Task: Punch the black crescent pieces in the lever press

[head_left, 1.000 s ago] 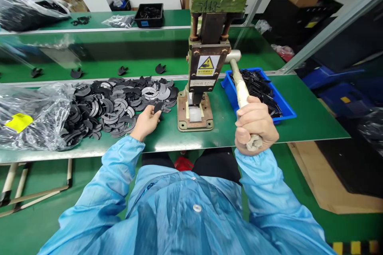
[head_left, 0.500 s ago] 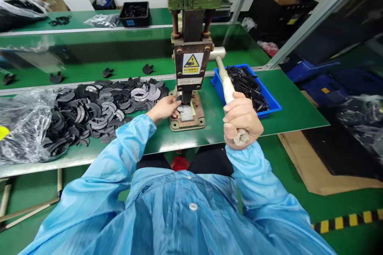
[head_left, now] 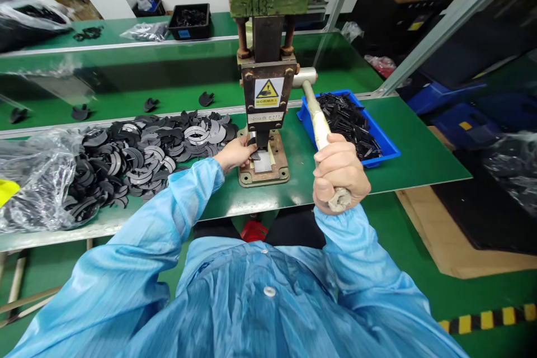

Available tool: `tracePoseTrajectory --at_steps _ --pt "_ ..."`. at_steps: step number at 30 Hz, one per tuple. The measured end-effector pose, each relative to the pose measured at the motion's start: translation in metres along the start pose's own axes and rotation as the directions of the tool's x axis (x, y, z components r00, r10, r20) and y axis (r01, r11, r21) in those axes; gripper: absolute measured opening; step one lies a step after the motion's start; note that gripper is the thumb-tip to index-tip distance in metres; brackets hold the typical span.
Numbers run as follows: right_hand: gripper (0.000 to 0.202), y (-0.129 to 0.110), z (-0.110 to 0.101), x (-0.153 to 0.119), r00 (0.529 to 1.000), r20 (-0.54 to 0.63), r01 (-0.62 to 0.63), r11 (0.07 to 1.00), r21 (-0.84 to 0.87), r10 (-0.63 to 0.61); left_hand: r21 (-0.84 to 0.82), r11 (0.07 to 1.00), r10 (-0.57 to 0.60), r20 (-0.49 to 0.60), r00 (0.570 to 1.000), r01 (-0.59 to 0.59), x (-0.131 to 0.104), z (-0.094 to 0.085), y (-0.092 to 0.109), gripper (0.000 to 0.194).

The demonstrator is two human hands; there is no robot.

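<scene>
A dark pile [head_left: 142,152] lies left of my left hand [head_left: 235,153], which pinches one black piece [head_left: 255,155] at the press [head_left: 264,118]. Rightward, a stretch of table [head_left: 300,183] runs to its front edge; my right hand [head_left: 342,170] wraps the lever [head_left: 319,121], blue bin [head_left: 385,159] beyond.

The left hand [head_left: 235,152] has left the near right side of the pile [head_left: 142,156], where it was a second ago, and crossed to the press [head_left: 268,109]. Its fingertips now sit just beside the ram [head_left: 263,140], with the black piece [head_left: 255,155] brought to the pale pad's [head_left: 263,163] left side. The left cuff [head_left: 215,173] reaches further over the bench [head_left: 229,201], too.
</scene>
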State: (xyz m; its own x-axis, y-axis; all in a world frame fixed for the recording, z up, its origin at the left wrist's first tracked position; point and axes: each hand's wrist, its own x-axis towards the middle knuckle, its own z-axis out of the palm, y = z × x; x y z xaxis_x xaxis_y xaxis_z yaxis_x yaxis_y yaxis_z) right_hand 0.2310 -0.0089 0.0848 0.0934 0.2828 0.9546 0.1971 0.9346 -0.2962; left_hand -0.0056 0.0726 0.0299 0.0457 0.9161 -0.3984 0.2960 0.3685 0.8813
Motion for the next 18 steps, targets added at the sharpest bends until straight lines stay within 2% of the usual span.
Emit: tracePoseTrajectory --at_steps 3,5,6,8,10,12,14,16,18 --pt "0.031 0.001 -0.002 0.002 1.0 0.017 0.017 1.0 -0.008 -0.017 0.022 0.991 0.133 -0.115 0.984 -0.131 -0.013 0.013 -0.013 0.024" --pt "0.029 0.002 -0.002 0.003 1.0 0.021 0.018 1.0 -0.004 -0.018 0.114 0.945 0.323 -0.168 0.932 -0.307 -0.034 0.022 -0.026 0.02" --pt "0.03 0.003 -0.001 0.003 1.0 0.009 0.02 1.0 -0.002 -0.02 0.161 0.9 0.429 -0.147 0.891 -0.406 -0.048 0.025 -0.034 0.017" --pt "0.034 0.006 0.001 0.003 0.999 -0.037 0.022 1.0 -0.001 -0.022 0.205 0.813 0.564 -0.046 0.825 -0.544 -0.078 0.024 -0.052 0.016" --pt "0.041 0.009 0.004 0.002 0.996 -0.084 0.016 1.0 0.009 -0.016 0.3 0.76 0.611 -0.029 0.791 -0.576 -0.107 0.009 -0.072 0.02" --pt "0.047 0.012 0.007 0.002 0.994 -0.111 0.012 1.0 0.015 -0.01 0.455 0.75 0.593 -0.138 0.794 -0.481 -0.131 -0.022 -0.095 0.023" --pt "0.054 0.014 0.01 0.001 0.99 -0.142 0.015 1.0 0.013 -0.013 0.612 0.741 0.544 -0.307 0.781 -0.276 -0.148 -0.063 -0.117 0.024" --pt "0.06 0.016 0.014 0.001 0.981 -0.192 0.025 1.0 0.017 -0.021 0.717 0.695 0.498 -0.434 0.75 -0.047 -0.156 -0.104 -0.135 0.03" --pt "0.066 0.018 0.017 0.001 0.968 -0.252 0.029 0.999 0.028 -0.021 0.764 0.639 0.463 -0.475 0.749 0.089 -0.158 -0.134 -0.147 0.038"
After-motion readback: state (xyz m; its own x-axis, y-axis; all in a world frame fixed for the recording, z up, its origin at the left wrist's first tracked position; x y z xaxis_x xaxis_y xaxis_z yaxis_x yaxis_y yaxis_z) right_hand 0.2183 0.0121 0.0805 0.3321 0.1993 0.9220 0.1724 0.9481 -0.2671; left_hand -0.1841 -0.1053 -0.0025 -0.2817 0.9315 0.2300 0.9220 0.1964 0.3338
